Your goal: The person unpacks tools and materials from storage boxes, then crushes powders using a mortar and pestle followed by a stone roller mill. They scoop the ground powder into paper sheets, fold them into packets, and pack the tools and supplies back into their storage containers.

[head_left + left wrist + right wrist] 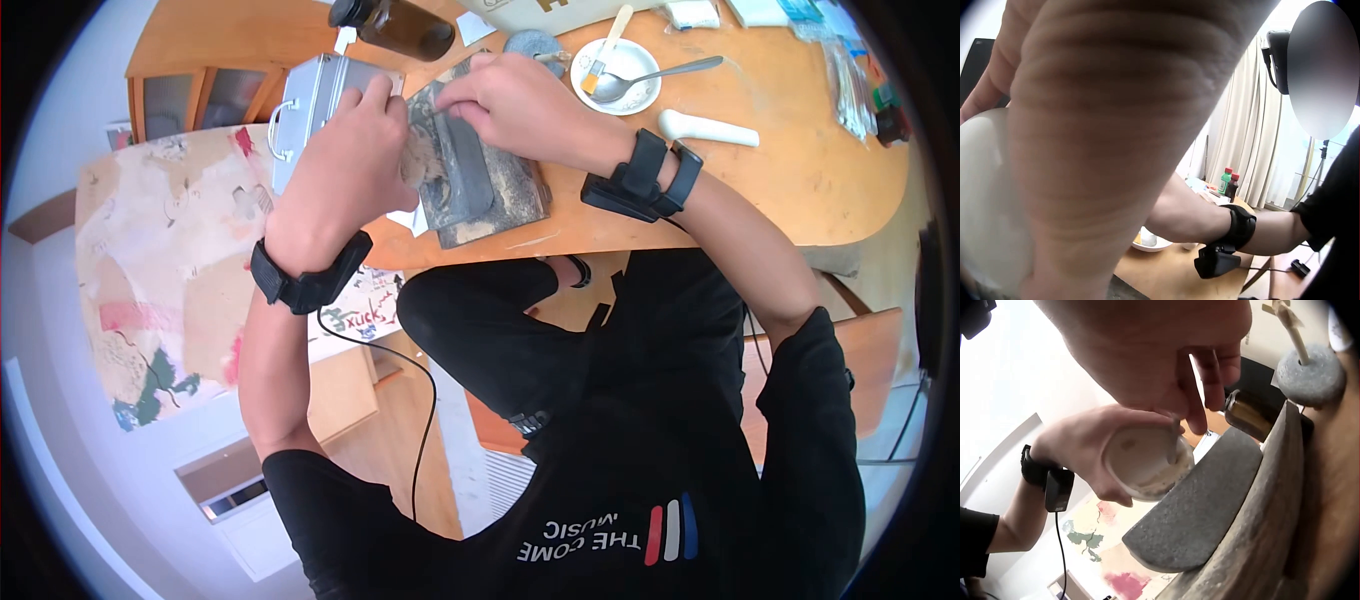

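White and tilted on its side, the bowl (1135, 464) is in the left hand (350, 150), whose fingers and thumb curl round its wall. I see it best from the right wrist, where the mouth shows and dark specks mark the inside. The right hand (520, 105) pinches a thin tool (1174, 449) with its tip in the bowl's mouth; I cannot tell what kind of tool. Just beside the bowl is a grey stone (465, 180), flat with one rounded edge, on a larger slab (515, 205) toward the left end of the near edge of the desk (830, 190). Whether bowl and stone touch, I cannot tell.

A silver case (310, 115) is at the desk's left edge, a brown bottle (405, 28) near the far left corner. Right of the hands, toward the far edge, I find a dish (640, 98) holding a brush (607, 50) and a spoon (672, 71). A white pestle (710, 128) lies between that dish and the near edge.
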Action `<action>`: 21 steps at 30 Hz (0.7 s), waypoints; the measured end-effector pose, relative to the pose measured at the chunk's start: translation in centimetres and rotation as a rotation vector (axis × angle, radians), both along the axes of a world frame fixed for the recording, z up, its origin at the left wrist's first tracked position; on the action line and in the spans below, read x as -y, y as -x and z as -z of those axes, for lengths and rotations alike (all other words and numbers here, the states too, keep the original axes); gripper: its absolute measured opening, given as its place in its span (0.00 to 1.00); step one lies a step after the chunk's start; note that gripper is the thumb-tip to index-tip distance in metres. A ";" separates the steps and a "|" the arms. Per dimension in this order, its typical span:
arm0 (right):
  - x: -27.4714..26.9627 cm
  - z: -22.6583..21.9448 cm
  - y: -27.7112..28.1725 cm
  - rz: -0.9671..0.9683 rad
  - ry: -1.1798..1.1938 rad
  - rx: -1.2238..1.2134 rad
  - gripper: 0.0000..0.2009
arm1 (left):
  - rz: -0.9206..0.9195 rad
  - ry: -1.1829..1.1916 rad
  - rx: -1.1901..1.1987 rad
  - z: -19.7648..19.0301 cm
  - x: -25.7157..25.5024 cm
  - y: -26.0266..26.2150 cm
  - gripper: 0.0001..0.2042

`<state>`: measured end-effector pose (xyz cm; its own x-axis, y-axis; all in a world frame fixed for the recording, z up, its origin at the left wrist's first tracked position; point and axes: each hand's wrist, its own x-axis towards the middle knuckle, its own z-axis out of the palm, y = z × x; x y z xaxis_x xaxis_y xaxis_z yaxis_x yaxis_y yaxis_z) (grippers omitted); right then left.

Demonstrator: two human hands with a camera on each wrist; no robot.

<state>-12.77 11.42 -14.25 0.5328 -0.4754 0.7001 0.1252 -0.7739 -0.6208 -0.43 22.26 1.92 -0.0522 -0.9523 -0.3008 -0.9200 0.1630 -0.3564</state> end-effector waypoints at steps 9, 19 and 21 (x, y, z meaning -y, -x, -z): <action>0.4 0.2 0.7 0.065 0.024 -0.002 0.07 | 0.036 -0.112 0.115 -0.1 1.1 2.3 0.26; 0.2 0.7 1.0 0.030 0.096 -0.083 0.07 | -0.054 -0.262 0.229 -0.6 2.0 4.1 0.24; -0.1 0.6 1.2 0.054 0.040 0.041 0.09 | -0.097 -0.246 0.214 -0.8 1.8 4.1 0.26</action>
<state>-13.92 11.55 -14.81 0.4776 -0.4736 0.7400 0.1078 -0.8044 -0.5843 -4.58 20.44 2.74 0.1243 -0.8471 -0.5166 -0.8440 0.1835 -0.5039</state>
